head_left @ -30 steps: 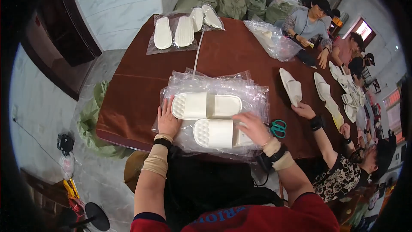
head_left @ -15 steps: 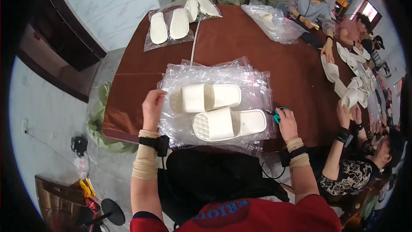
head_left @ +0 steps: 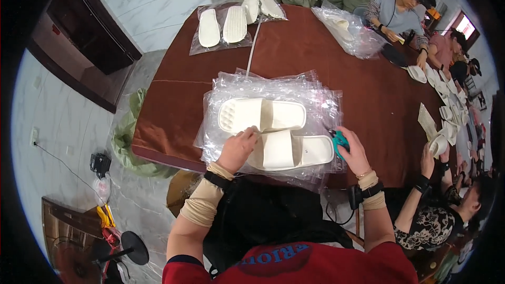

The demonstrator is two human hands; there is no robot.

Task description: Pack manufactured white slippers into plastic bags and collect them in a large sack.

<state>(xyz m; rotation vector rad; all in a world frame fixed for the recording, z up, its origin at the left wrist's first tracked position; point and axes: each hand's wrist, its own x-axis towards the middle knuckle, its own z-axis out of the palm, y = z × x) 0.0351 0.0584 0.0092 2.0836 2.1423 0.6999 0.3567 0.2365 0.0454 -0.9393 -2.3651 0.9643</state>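
Two white slippers lie side by side on a stack of clear plastic bags [head_left: 226, 85] before me. The far slipper [head_left: 286, 115] shows a dimpled footbed at its left end. On the near slipper [head_left: 278, 151], my left hand [head_left: 238, 150] covers the left end, its fingers bent together at the gap between the pair; whether they grip anything is hidden. At the right edge of the bags, my right hand [head_left: 355, 152] is closed around teal-handled scissors [head_left: 339, 142], whose dark tip points toward the slippers.
Bagged white slippers [head_left: 234, 23] lie at the table's far left, and another clear bag [head_left: 350, 31] at the far right. Co-workers sit along the right side, handling more white slippers [head_left: 447, 126]. The brown tabletop [head_left: 179, 105] ends at a curved left edge.
My left hand has moved right, from the left edge of the bags onto the slippers. The scissors are still in my right hand. The whole view has shifted slightly.
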